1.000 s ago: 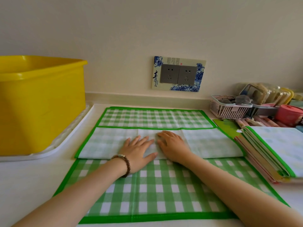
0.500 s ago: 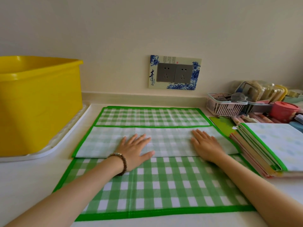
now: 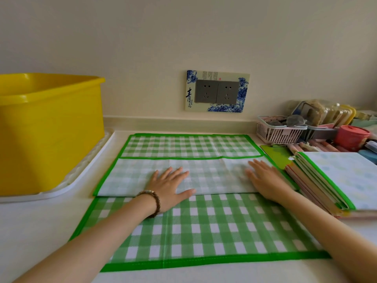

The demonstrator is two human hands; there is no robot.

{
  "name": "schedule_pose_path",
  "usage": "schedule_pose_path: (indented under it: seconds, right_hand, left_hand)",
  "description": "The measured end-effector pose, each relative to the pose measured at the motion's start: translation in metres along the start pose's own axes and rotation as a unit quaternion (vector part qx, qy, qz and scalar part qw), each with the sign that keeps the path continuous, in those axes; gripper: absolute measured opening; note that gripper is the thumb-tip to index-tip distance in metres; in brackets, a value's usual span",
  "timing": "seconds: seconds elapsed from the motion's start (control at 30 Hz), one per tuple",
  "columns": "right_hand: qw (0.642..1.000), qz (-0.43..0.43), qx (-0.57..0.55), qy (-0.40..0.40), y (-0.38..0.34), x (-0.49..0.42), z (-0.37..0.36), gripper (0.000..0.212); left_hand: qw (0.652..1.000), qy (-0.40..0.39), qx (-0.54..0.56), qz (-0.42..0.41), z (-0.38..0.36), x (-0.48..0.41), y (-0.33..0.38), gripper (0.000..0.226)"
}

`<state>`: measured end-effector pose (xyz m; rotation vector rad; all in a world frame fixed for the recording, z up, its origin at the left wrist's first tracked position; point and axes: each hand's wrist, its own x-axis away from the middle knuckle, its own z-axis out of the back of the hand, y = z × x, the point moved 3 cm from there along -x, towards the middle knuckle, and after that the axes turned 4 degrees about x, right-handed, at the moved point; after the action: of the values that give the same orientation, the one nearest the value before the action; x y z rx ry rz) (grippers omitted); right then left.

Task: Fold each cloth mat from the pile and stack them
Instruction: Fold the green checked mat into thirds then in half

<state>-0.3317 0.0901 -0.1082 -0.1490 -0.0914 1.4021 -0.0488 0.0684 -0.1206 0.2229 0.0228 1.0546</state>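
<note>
A green-and-white checked cloth mat [image 3: 204,227] with a green border lies spread on the white counter. Its middle band [image 3: 130,176] is folded over, pale underside up. My left hand [image 3: 170,185], with a bead bracelet at the wrist, presses flat on that band near its centre. My right hand [image 3: 265,178] lies flat on the band's right end, fingers straight. A pile of mats [image 3: 330,180] sits just to the right, its edges touching the checked mat's right side.
A yellow tub [image 3: 47,127] stands on a white tray [image 3: 81,174] at the left. At the back right are a small pink basket [image 3: 277,133], a red lidded pot [image 3: 352,137] and assorted packets. A double wall socket [image 3: 217,91] is behind.
My right hand has slid from the centre of the folded band out to its right end, smoothing it. My left hand has stayed near the middle.
</note>
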Motion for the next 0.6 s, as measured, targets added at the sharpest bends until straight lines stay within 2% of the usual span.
schedule_pose_path:
  seconds: [0.2,0.43,0.6]
  right_hand:
    - [0.982,0.186,-0.006,-0.024,-0.093,0.016,-0.014,0.054]
    - [0.976,0.198,0.026,-0.082,-0.103,0.021,-0.027,0.059]
    - [0.975,0.201,0.034,-0.089,-0.103,0.02,-0.027,0.059]
  left_hand:
    - [1.0,-0.001,0.005,0.003,-0.001,-0.003,-0.002,0.072]
    - [1.0,-0.002,0.012,-0.001,-0.002,-0.005,-0.003,0.07]
    - [1.0,-0.01,0.014,0.001,0.001,0.001,-0.022,0.069]
